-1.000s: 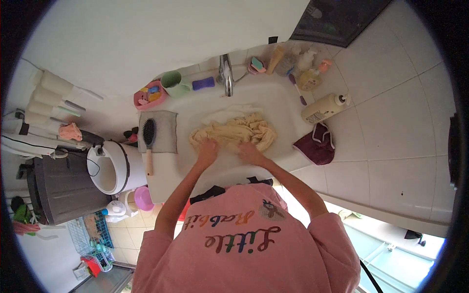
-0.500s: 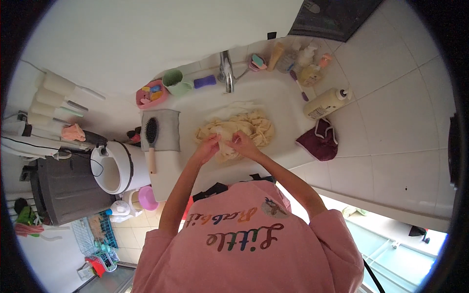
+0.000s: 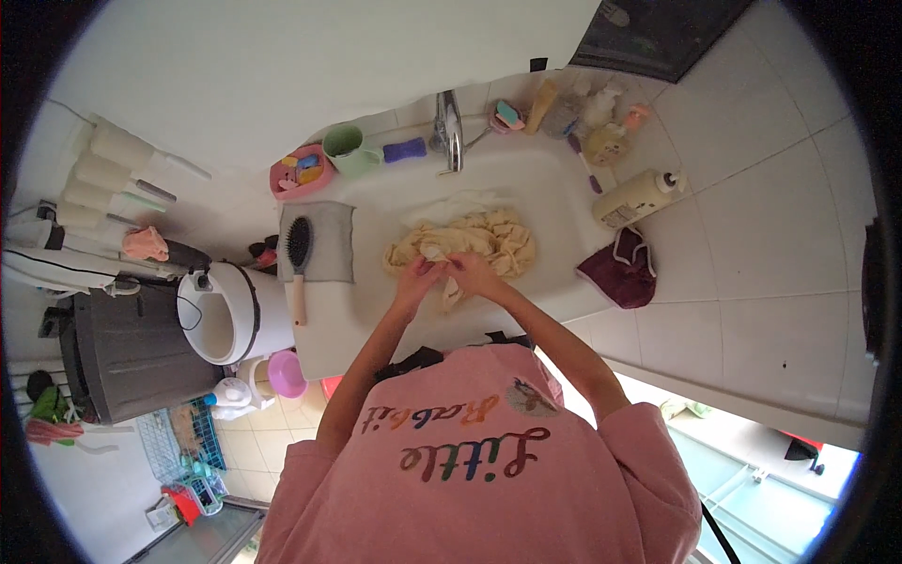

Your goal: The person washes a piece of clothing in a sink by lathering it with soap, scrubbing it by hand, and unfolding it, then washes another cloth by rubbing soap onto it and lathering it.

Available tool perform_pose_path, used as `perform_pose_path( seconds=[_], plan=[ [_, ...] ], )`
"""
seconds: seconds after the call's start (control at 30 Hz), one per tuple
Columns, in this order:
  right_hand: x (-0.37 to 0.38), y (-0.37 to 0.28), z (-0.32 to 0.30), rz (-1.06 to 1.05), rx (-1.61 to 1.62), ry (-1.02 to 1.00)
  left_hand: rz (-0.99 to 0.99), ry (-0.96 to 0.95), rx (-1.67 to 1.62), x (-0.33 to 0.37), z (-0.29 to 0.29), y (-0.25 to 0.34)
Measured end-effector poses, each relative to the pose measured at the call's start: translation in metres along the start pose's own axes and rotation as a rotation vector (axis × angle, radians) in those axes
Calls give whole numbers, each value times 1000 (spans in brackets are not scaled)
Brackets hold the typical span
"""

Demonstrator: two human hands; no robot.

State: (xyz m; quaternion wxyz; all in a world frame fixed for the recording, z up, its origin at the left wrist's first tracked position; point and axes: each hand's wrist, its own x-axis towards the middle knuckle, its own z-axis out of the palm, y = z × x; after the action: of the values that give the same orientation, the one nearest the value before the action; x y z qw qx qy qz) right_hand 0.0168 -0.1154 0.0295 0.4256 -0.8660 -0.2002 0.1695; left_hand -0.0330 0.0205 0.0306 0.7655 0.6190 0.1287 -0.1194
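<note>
A wet, crumpled cream-coloured cloth (image 3: 493, 240) lies in the white sink basin (image 3: 554, 207). At its near edge, my left hand (image 3: 420, 279) pinches a fold of it. My right hand (image 3: 473, 273) is close beside, its fingers also closed on the cloth. A small pale bunch of fabric sticks up between the two hands, and a loose end hangs below them. The fingertips are partly hidden in the folds. Above the basin, the chrome faucet (image 3: 451, 136) points down toward the cloth; no running water shows.
Along the back rim stand a pink soap tray (image 3: 301, 174), a green mug (image 3: 349, 150) and a purple sponge (image 3: 405, 149). A hairbrush (image 3: 299, 249) lies on a grey cloth (image 3: 331, 240) at left. Right of the basin are a pump bottle (image 3: 639, 197) and a maroon cloth (image 3: 620, 273).
My hands have drawn closer together, and the fabric between them is bunched smaller. The whole view has shifted slightly.
</note>
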Motion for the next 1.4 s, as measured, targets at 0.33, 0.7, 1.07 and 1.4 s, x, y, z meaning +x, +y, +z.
perform_pose_path(
  seconds=[0.33, 0.7, 1.07, 1.4],
  plan=[
    [-5, 10, -14, 265, 508, -215, -369, 104, -669, 16, -37, -35],
    [-3, -11, -24, 227, 745, -137, -308, -315, -767, 17, -21, -8],
    [-4, -1, -3, 186, 537, -212, -322, -174, -305, 15, -34, -16],
    [2, 11, 2, 151, 569, -100, -279, 47, -123, 23, -77, -93]
  ],
)
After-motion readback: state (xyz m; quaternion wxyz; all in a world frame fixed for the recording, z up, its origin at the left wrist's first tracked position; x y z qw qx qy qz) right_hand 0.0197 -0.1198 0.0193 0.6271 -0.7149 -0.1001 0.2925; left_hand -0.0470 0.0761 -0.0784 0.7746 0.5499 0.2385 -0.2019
